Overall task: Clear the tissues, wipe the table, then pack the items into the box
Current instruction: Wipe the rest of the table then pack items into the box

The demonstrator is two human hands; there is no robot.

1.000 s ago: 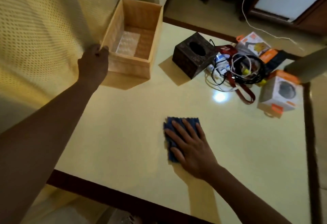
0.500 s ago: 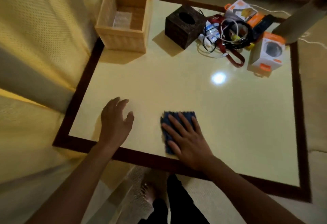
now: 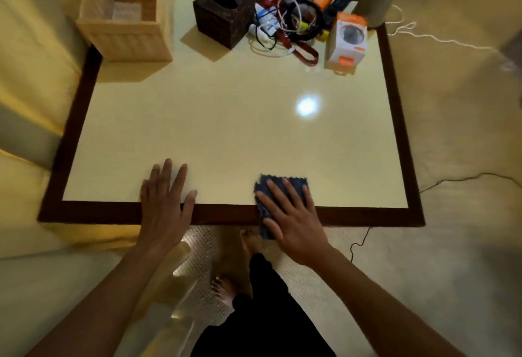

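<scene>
The right hand (image 3: 293, 221) lies flat on a blue cloth (image 3: 295, 184) at the near edge of the table (image 3: 226, 119), its fingers (image 3: 278, 195) straight and spread, pressing rather than gripping. The left hand (image 3: 166, 204) is open too, fingers straight and holding nothing, over the same edge; contact with the table cannot be told. The open box (image 3: 124, 32) sits at the far left corner. A dark tissue holder (image 3: 223, 15), tangled cables (image 3: 293, 18) and 1 white-and-orange carton (image 3: 347, 40) crowd the far right.
</scene>
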